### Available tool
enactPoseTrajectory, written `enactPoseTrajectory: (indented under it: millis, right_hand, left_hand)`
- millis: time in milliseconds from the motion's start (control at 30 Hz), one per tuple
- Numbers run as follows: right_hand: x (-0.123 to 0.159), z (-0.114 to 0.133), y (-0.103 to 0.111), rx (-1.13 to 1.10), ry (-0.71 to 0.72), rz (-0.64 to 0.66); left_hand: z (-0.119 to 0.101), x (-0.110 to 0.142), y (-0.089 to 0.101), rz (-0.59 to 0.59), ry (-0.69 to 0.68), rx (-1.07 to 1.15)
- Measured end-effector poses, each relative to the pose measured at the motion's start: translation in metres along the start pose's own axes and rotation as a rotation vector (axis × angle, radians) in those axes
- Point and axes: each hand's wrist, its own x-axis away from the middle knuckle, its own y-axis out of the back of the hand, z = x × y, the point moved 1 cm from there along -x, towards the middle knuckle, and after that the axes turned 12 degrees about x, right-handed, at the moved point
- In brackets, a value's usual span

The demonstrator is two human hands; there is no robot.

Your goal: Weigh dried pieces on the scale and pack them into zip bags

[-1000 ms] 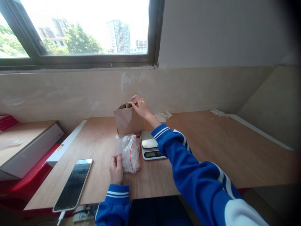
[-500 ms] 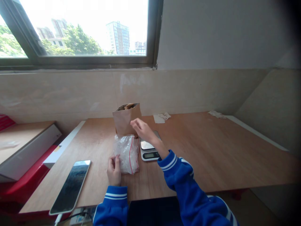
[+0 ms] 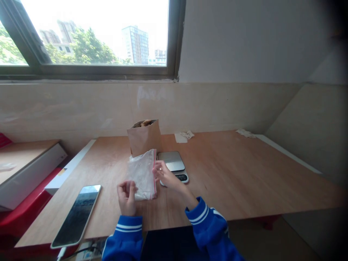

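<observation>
A clear zip-lock bag [image 3: 143, 175] with a red strip along its right edge is held tilted up over the table. My left hand [image 3: 126, 195] has its fingers curled and closed on the bag's lower left side. At the red-strip edge, my right hand [image 3: 164, 174] pinches the bag, fingertips partly hidden. Just behind my right hand lies a white kitchen scale [image 3: 171, 161] with a metal plate, its display partly covered by the hand. Behind the bag stands an open brown paper bag [image 3: 144, 137], brownish contents showing at its top.
A phone [image 3: 77, 215] with a white cable lies on the table's left side. Crumpled tissue [image 3: 187, 135] rests near the wall, and another piece [image 3: 246, 133] farther right. The wooden table [image 3: 244, 174] ends at the wall under a window. Red plastic [image 3: 24, 203] shows at left.
My right hand has come down from above the scale to the zip-lock bag's red edge. The bag has been raised and flattened out. The camera view has shifted slightly.
</observation>
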Motion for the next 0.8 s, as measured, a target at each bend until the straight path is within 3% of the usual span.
enactPoseTrajectory:
  millis: [67, 167, 300, 367, 433, 533, 633, 700, 800]
  right_hand:
    - [0.012, -0.01, -0.01, -0.086, -0.097, 0.091]
    - [0.021, -0.02, -0.017, -0.164, -0.156, 0.116]
    - [0.028, -0.026, -0.004, -0.157, -0.134, 0.095]
    - [0.034, -0.03, 0.013, -0.037, -0.11, 0.035]
    - [0.043, -0.035, 0.036, 0.191, -0.058, -0.122]
    - [0.06, -0.043, 0.067, 0.572, -0.007, -0.287]
    - [0.072, -0.049, 0.082, 0.836, -0.076, -0.262]
    - [0.075, -0.048, 0.084, 0.974, -0.127, -0.219]
    - [0.072, -0.037, 0.079, 1.173, -0.16, -0.142]
  left_hand:
    - [-0.005, 0.001, -0.002, 0.017, 0.005, 0.007]
    - [-0.015, 0.001, -0.007, 0.023, 0.002, -0.038]
    - [-0.026, -0.003, -0.011, 0.078, 0.012, -0.157]
    - [-0.028, -0.01, -0.008, 0.125, 0.043, -0.241]
    - [-0.028, -0.018, -0.002, 0.125, 0.019, -0.373]
    - [-0.031, -0.027, 0.001, 0.053, -0.189, -0.68]
    - [-0.04, -0.024, -0.011, 0.016, -0.452, -0.908]
    - [-0.045, -0.018, -0.027, 0.124, -0.554, -0.941]
    - [-0.039, -0.013, -0.052, 0.432, -0.527, -0.989]
